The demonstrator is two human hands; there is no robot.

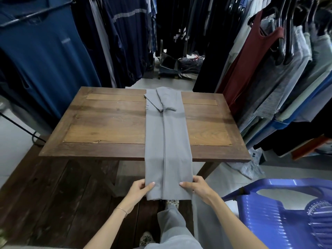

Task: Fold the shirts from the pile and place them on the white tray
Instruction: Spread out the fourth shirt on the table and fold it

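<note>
Grey shirt (166,137), sides and sleeves folded to a strip on wooden table (111,126); left hand (141,188) and right hand (196,187) pinch its hem; lengthwise folds and traying remain, tray unseen.

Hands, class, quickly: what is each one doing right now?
Left hand: closed on the near left corner of the grey shirt.
Right hand: closed on its near right corner.
</note>
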